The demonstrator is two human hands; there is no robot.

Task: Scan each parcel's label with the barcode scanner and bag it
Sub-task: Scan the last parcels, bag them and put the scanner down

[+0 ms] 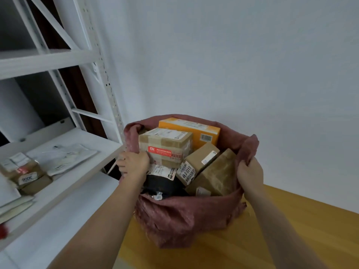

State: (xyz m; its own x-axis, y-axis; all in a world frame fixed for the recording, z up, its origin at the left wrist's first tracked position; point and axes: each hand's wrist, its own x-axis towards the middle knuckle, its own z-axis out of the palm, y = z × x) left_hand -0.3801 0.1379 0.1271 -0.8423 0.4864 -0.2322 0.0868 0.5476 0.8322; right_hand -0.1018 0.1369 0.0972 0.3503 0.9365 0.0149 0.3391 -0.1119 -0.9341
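My left hand point(134, 164) at 9 o'clock and right hand point(249, 171) at 3 o'clock each grip the bag point(186, 220) rim, clamped on fabric, apparently holding its mouth wide; parcels point(165, 146) sit inside, on the tabletop point(291, 230).

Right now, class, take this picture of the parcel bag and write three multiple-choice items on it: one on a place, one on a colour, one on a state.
1. Where does the bag stand?
A. on the shelf
B. on the yellow table
C. on the floor

2. What colour is the box at the back of the bag?
A. orange
B. green
C. blue

3. What are the two hands doing?
A. resting flat on the table
B. holding a scanner
C. gripping the bag's rim

Answers:
1 B: the dark red bag sits on the yellow table, beside the white shelf.
2 A: the orange box stands behind the brown parcels.
3 C: the left hand and the right hand each clutch the rim.
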